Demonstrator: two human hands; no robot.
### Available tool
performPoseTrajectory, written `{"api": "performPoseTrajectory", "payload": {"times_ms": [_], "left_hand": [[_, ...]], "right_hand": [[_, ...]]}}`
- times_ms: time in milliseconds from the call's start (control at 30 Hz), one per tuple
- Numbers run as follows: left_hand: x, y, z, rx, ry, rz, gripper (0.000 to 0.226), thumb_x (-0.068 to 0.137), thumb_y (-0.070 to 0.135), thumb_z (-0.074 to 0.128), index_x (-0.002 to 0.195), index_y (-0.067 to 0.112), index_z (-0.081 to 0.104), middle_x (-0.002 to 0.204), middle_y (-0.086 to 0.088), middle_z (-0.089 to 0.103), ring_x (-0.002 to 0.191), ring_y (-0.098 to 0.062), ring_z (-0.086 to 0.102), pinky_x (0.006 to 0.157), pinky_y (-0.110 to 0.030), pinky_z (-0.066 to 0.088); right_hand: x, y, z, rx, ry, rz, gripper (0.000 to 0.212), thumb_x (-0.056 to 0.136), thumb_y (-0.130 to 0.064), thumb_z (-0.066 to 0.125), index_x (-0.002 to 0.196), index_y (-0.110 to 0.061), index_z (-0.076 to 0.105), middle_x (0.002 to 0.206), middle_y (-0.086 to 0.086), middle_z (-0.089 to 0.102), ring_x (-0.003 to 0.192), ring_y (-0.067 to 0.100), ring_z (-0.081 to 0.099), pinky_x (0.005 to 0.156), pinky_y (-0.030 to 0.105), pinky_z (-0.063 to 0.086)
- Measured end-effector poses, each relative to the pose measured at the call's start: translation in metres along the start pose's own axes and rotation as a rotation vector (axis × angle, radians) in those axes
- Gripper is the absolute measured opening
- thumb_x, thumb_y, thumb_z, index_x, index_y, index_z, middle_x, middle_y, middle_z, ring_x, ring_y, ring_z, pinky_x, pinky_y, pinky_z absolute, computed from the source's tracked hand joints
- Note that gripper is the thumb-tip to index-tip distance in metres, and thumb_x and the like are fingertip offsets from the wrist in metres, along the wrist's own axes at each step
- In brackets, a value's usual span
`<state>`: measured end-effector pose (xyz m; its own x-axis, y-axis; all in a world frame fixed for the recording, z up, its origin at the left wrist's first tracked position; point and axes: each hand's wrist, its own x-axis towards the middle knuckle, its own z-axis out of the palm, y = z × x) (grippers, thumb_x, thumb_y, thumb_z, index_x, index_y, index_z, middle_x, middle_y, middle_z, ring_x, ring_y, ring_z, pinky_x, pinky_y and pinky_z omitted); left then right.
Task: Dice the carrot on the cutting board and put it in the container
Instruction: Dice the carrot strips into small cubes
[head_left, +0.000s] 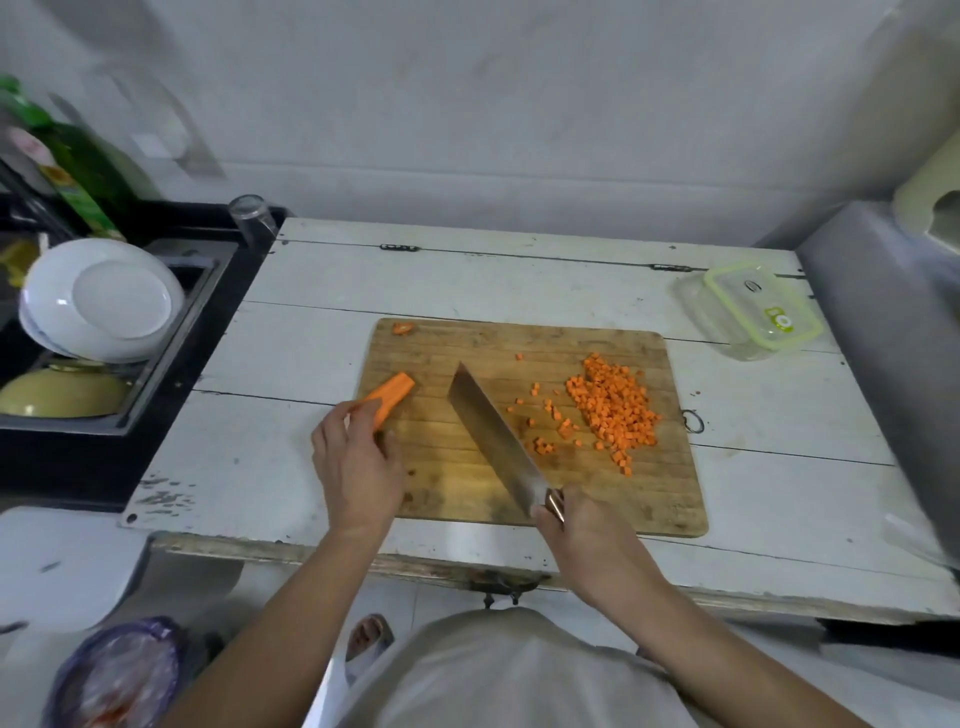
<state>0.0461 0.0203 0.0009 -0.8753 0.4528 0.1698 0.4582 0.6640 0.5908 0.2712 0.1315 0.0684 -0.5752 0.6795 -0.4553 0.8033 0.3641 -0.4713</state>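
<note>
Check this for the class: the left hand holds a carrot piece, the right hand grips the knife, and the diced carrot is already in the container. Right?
Not quite. The head view shows the diced carrot piled on the cutting board, not in the container. The left hand does hold the carrot piece; the right hand grips the knife.

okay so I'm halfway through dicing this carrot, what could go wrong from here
The left hand holds the remaining carrot piece at the cutting board's left edge, so fingers could end up close to the cleaver once cutting starts. Loose dice lie scattered beside the pile and may roll off. The container sits off the board with its lid apparently on, so carrying could spill.
</note>
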Motion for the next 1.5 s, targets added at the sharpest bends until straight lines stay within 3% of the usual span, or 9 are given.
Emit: {"api": "performPoseTrajectory", "payload": {"times_ms": [100, 267, 533, 767, 867, 1033, 1233, 1367, 1500], "left_hand": [[0.011, -0.006, 0.004, 0.009, -0.135, -0.041, 0.048, 0.095, 0.014, 0.064, 0.142, 0.02, 0.054, 0.146, -0.016, 0.044, 0.136, -0.036, 0.038, 0.113, -0.053, 0.037], [0.017, -0.004, 0.008, 0.061, -0.066, -0.007, 0.04, 0.09, 0.006, 0.068, 0.129, 0.016, 0.065, 0.123, -0.014, 0.063, 0.118, -0.038, 0.047, 0.098, -0.051, 0.043], [0.003, 0.029, 0.01, 0.15, -0.122, 0.04, 0.038, 0.095, 0.021, 0.065, 0.133, 0.021, 0.059, 0.13, -0.012, 0.051, 0.124, -0.032, 0.04, 0.105, -0.045, 0.039], [0.0, 0.094, -0.017, -0.476, 0.0, 0.126, 0.041, 0.095, -0.007, 0.049, 0.116, 0.022, 0.068, 0.114, 0.009, 0.056, 0.105, 0.001, 0.055, 0.089, -0.008, 0.04], [0.001, 0.118, -0.002, -0.443, -0.266, 0.32, 0.043, 0.091, -0.012, 0.049, 0.104, 0.02, 0.074, 0.104, 0.01, 0.062, 0.101, -0.001, 0.059, 0.09, -0.017, 0.048], [-0.008, 0.154, 0.044, 0.018, -0.768, 0.751, 0.031, 0.104, 0.015, 0.044, 0.127, 0.024, 0.063, 0.124, 0.005, 0.055, 0.119, -0.015, 0.041, 0.1, -0.028, 0.034], [0.007, 0.189, 0.076, 0.143, -0.831, 0.712, 0.038, 0.107, 0.023, 0.04, 0.142, 0.025, 0.053, 0.137, 0.001, 0.048, 0.131, -0.022, 0.038, 0.114, -0.038, 0.032], [0.005, 0.183, 0.073, -0.086, -0.677, 0.623, 0.039, 0.1, 0.003, 0.044, 0.127, 0.023, 0.064, 0.129, 0.003, 0.056, 0.123, -0.016, 0.048, 0.108, -0.034, 0.04], [-0.01, 0.183, 0.073, -0.153, -0.819, 0.767, 0.044, 0.089, -0.011, 0.046, 0.112, 0.015, 0.073, 0.111, -0.005, 0.061, 0.111, -0.025, 0.052, 0.097, -0.038, 0.043]], "right_hand": [[0.013, 0.009, -0.014, 0.013, 0.075, 0.057, 0.024, 0.104, -0.046, 0.045, 0.094, -0.024, 0.046, 0.076, -0.005, 0.055, 0.065, 0.013, 0.054, 0.054, 0.033, 0.038], [0.043, 0.041, -0.041, 0.005, 0.189, 0.178, 0.031, 0.103, -0.045, 0.048, 0.102, -0.015, 0.055, 0.092, 0.007, 0.065, 0.084, 0.03, 0.061, 0.076, 0.037, 0.05], [0.035, 0.051, -0.057, 0.069, 0.21, 0.063, 0.026, 0.102, -0.047, 0.049, 0.096, -0.022, 0.054, 0.078, -0.001, 0.06, 0.07, 0.018, 0.058, 0.057, 0.032, 0.042], [0.016, 0.097, -0.078, -0.724, 0.523, -0.346, 0.029, 0.086, -0.042, 0.068, 0.094, -0.014, 0.065, 0.061, 0.001, 0.057, 0.046, 0.032, 0.057, 0.041, 0.029, 0.029], [0.02, 0.108, -0.081, -0.768, 0.523, -0.395, 0.039, 0.058, -0.026, 0.092, 0.087, -0.013, 0.069, 0.064, 0.002, 0.057, 0.047, 0.029, 0.056, 0.043, 0.027, 0.023], [0.027, 0.111, -0.079, -0.78, 0.553, -0.377, 0.035, 0.058, -0.024, 0.09, 0.083, -0.015, 0.067, 0.065, 0.001, 0.058, 0.049, 0.027, 0.057, 0.04, 0.029, 0.03], [0.033, 0.109, -0.076, -0.767, 0.537, -0.366, 0.03, 0.061, -0.022, 0.086, 0.082, -0.017, 0.064, 0.067, 0.001, 0.056, 0.049, 0.027, 0.057, 0.04, 0.03, 0.035], [0.036, 0.104, -0.072, -0.743, 0.509, -0.335, 0.031, 0.058, -0.013, 0.083, 0.081, -0.017, 0.064, 0.067, 0.002, 0.056, 0.049, 0.027, 0.057, 0.04, 0.03, 0.035], [0.039, 0.103, -0.066, -0.747, 0.5, -0.335, 0.032, 0.06, -0.014, 0.081, 0.087, -0.018, 0.065, 0.069, 0.004, 0.057, 0.051, 0.027, 0.058, 0.041, 0.032, 0.039]]}}
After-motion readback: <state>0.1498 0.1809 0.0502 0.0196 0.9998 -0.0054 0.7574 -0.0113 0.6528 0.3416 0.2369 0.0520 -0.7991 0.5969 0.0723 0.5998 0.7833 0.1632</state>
